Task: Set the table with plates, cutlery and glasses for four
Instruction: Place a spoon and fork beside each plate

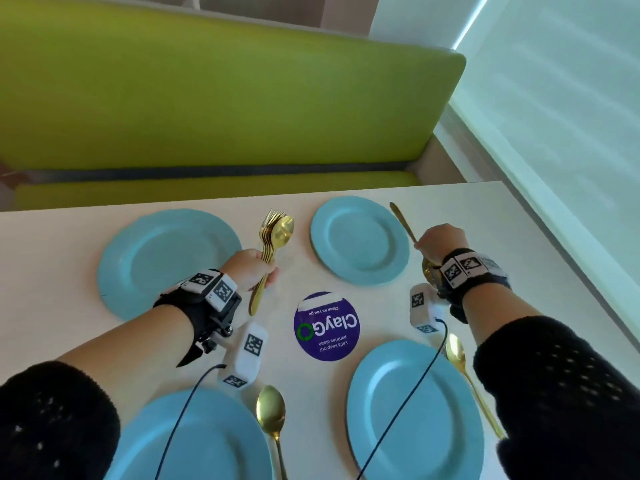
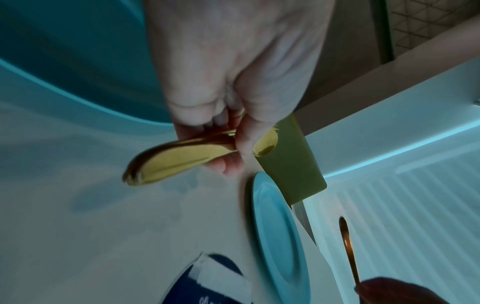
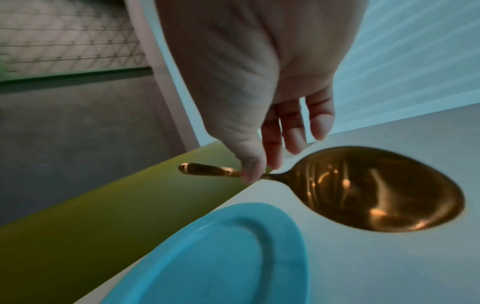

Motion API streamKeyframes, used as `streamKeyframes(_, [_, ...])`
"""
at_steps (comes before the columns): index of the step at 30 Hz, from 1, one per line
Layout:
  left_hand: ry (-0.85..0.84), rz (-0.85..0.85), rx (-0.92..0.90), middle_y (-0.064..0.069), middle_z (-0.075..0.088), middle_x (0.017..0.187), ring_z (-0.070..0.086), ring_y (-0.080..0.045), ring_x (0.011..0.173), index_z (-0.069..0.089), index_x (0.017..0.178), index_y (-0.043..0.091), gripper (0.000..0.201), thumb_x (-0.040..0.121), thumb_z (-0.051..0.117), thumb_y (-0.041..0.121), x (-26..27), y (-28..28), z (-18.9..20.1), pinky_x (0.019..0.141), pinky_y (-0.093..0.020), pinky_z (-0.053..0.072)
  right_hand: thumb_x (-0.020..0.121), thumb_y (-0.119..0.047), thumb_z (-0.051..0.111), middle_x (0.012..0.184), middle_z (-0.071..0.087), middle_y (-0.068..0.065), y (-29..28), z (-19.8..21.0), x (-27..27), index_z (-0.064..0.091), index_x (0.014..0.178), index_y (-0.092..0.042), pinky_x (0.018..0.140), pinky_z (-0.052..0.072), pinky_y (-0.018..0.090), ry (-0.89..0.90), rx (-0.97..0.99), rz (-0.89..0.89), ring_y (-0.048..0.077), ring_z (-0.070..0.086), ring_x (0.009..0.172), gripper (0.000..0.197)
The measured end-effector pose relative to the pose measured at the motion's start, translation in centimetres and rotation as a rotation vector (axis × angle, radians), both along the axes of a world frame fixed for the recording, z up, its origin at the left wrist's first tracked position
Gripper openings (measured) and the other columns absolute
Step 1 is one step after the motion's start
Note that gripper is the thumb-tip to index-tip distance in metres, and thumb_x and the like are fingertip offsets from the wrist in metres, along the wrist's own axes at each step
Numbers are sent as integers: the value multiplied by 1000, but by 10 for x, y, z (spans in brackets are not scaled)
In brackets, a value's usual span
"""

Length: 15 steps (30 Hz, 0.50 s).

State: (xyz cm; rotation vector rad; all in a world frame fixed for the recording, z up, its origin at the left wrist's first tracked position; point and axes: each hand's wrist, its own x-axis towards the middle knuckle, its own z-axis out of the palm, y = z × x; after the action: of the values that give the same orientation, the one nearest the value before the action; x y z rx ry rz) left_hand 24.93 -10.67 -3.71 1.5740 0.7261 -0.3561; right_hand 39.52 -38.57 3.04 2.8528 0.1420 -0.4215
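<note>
The left hand [image 1: 250, 268] gripped a cutlery bundle [image 1: 273, 237] upright; the right hand [image 1: 440, 241] pinched a spoon [image 3: 363, 189] beside the far right plate [image 1: 360, 240].

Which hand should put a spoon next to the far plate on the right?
Probably the right hand. It already pinches a gold spoon just right of that far right plate. The left hand grips the cutlery bundle on the plate's other side.

An office pantry or canteen booth: a green padded bench [image 1: 214, 98], a pale desk [image 1: 52, 254], a "keep our pantries clean" sticker [image 1: 326, 326].
</note>
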Motion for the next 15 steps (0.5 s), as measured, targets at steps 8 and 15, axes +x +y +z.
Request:
streamKeyframes(8, [-42, 86, -65, -9, 60, 75, 57, -19, 65, 53, 79, 8, 16, 92, 51, 1, 35, -4, -4, 67, -27, 50, 91, -30, 58, 95, 66, 14, -24, -58, 64, 67, 100, -1, 43, 24, 23, 40, 86, -285, 24, 50, 75, 32])
streamKeyframes(15, [-30, 116, -52, -8, 62, 75, 57, -18, 65, 54, 78, 10, 17, 93, 51, 2, 49, -5, -13, 67, -27, 50, 91, -26, 59, 76, 54, 11, -27, -86, 80, 59, 77, -3, 47, 31, 25, 15, 153, -358, 25, 50, 73, 27])
